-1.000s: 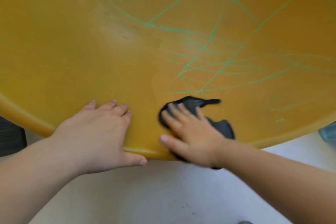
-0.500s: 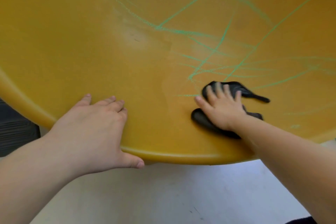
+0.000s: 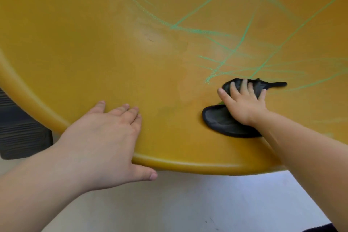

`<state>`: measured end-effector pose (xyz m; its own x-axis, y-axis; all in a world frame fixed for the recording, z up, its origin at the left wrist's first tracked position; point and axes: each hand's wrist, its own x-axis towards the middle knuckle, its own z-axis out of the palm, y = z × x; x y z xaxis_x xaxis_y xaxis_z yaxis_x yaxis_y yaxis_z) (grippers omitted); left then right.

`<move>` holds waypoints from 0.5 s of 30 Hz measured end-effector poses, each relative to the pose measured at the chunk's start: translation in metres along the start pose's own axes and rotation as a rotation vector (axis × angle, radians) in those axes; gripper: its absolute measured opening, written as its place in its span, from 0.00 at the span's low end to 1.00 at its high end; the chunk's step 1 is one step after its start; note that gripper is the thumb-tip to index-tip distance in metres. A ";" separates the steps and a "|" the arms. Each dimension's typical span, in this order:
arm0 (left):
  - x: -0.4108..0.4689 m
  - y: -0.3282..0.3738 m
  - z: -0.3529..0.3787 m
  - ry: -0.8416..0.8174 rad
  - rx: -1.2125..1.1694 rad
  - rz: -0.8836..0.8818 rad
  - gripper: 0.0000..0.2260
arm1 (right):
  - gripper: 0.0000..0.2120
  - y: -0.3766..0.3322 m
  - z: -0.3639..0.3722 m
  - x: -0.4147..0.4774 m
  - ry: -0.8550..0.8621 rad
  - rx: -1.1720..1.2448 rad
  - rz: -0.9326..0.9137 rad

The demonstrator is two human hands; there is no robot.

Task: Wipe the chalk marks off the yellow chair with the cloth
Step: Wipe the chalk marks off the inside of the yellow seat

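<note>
Where the right hand presses: the right hand (image 3: pixel 244 103) lies palm down on the black cloth (image 3: pixel 222 122). Its fingers are spread and nearly straight, pushing on the cloth rather than curling round it, and the thumb points toward the left edge.
Cloth: crumpled and flat on the seat, close to the near edge and right of its middle. One lobe shows beneath the wrist on the near side. Another shows under the fingers, with a thin tail pointing toward the right edge.
Chalk marks (image 3: pixel 197 31): green lines criss-cross the far right part of the seat. The nearest strokes end just beyond the fingertips and touch the cloth's far side.
Left hand (image 3: pixel 105 137): released and holding nothing, it rests flat on bare yellow at the near edge, left of the middle. The fingers are straight and together and the thumb juts past the rim. It is well apart from the cloth.
Yellow chair (image 3: pixel 75 43): its seat fills the upper part of the view, and the rounded rim curves along the near edge. A paler smudged patch lies near the middle.
Floor (image 3: pixel 188 203): pale, below the near rim.
Dark ribbed object (image 3: pixel 18 128): on the floor under the left edge; I cannot tell what it is.
</note>
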<state>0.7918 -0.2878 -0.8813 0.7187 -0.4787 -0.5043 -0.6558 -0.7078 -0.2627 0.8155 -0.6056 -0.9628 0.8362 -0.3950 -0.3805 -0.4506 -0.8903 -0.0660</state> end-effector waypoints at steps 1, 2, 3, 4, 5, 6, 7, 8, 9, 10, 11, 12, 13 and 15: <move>0.001 0.000 0.000 0.004 -0.001 0.002 0.57 | 0.46 0.008 0.001 0.008 0.041 -0.023 0.070; 0.002 0.000 0.001 0.008 -0.006 0.006 0.57 | 0.48 0.009 0.003 0.012 0.053 -0.033 0.099; 0.003 0.001 0.001 0.012 -0.012 0.007 0.57 | 0.47 0.001 0.005 0.011 0.047 -0.031 0.076; 0.004 0.001 0.002 0.022 -0.021 0.009 0.57 | 0.46 -0.012 0.008 0.005 0.031 -0.024 0.003; 0.005 0.001 0.002 0.029 -0.025 0.013 0.58 | 0.44 -0.030 0.012 -0.004 0.009 -0.016 -0.111; 0.006 0.001 0.001 0.035 -0.021 0.014 0.58 | 0.42 -0.048 0.017 -0.017 -0.014 -0.008 -0.256; 0.007 0.001 0.002 0.042 -0.012 0.015 0.58 | 0.42 -0.065 0.021 -0.033 -0.043 -0.002 -0.412; 0.007 0.002 0.002 0.062 -0.011 0.018 0.58 | 0.44 -0.079 0.025 -0.050 -0.071 0.006 -0.561; 0.007 0.001 0.003 0.087 -0.017 0.021 0.58 | 0.45 -0.089 0.028 -0.067 -0.101 0.019 -0.692; 0.006 0.001 0.004 0.114 -0.036 0.027 0.58 | 0.44 -0.092 0.030 -0.078 -0.133 0.035 -0.793; 0.006 0.000 0.004 0.147 -0.061 0.032 0.59 | 0.43 -0.090 0.030 -0.082 -0.165 0.050 -0.850; 0.006 -0.001 0.004 0.193 -0.073 0.036 0.58 | 0.42 -0.084 0.028 -0.079 -0.184 0.051 -0.857; 0.006 -0.003 0.008 0.229 -0.074 0.032 0.57 | 0.43 -0.075 0.026 -0.071 -0.177 0.027 -0.819; 0.006 -0.009 0.020 0.360 -0.101 0.026 0.53 | 0.54 -0.051 0.021 -0.042 -0.072 -0.041 -0.631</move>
<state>0.7972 -0.2734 -0.8985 0.7490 -0.6366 -0.1837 -0.6618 -0.7320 -0.1619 0.7970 -0.5387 -0.9627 0.9131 0.2230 -0.3412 0.1349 -0.9553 -0.2632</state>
